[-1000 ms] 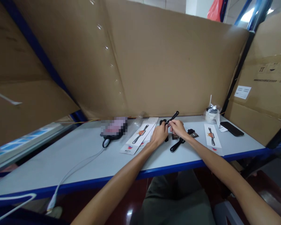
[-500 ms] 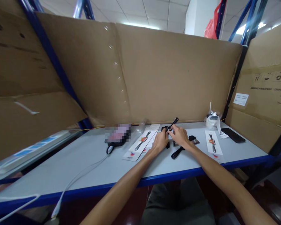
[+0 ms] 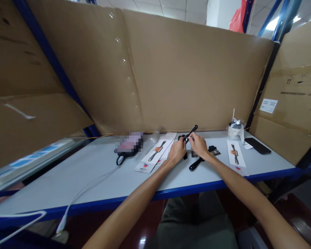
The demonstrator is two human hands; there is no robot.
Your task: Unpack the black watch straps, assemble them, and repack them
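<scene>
Both my hands meet above the grey table [image 3: 98, 173] and pinch a black watch strap [image 3: 191, 132] that sticks up and to the right. My left hand [image 3: 176, 151] grips its lower end with closed fingers. My right hand [image 3: 199, 145] pinches the strap just beside it. Another black strap [image 3: 195, 164] lies flat on the table under my right wrist. Small black parts [image 3: 213, 150] lie to its right.
White packaging cards with printed straps lie left [image 3: 157, 152] and right [image 3: 234, 155] of my hands. A black phone [image 3: 257, 145] and a bagged roll [image 3: 235, 128] sit at the far right. A blurred pouch [image 3: 128, 146] and white cable [image 3: 88, 190] are left. Cardboard sheets wall the table.
My hands keep hold of the strap in the same spot. Only the camera has tilted slightly, shifting the whole scene in view.
</scene>
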